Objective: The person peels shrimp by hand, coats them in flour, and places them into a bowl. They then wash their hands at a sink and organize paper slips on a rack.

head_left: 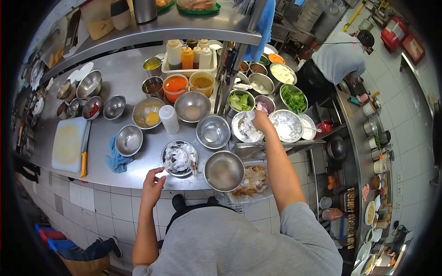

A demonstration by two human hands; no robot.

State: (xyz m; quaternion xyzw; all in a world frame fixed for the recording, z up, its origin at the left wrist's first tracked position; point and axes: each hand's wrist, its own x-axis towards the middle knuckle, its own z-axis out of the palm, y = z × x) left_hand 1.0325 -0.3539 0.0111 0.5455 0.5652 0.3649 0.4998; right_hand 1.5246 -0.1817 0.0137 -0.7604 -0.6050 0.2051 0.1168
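1. From where I stand, the stainless steel counter (106, 163) is the biggest thing here, with a steel shelf (184, 33) above its far side.
2. A co-worker in a grey top (338, 57) bends over at the far right, well apart from the person's two hands.
3. The cutting board (69, 145) lies on the counter's left side, with a yellow-handled knife (84, 163) along its right edge.
4. The white basket (184, 72) holds squeeze bottles, an orange one (187, 59) among them.
5. An empty-looking steel bowl (224, 171) sits at the counter's front edge, just right of the bowl of flour-coated pieces (179, 158).
6. The bowl of white powder (239, 132) is farther right, between the bowl of chopped lettuce (240, 101) and a bigger powder-dusted bowl (286, 125).
7. The right hand (262, 121) reaches over that powder, its fingers closed on a whitish floury piece (249, 118); I can't tell what it is.
8. The left hand (154, 184) hovers by the counter edge, near the flour-coated pieces, fingers loosely bent and apart, gripping nothing.
9. Behind those pieces stands a clear squeeze bottle (169, 120), beside a bowl with yellow egg (151, 119).
10. A crumpled blue cloth (119, 157) lies against a small steel bowl (129, 140).
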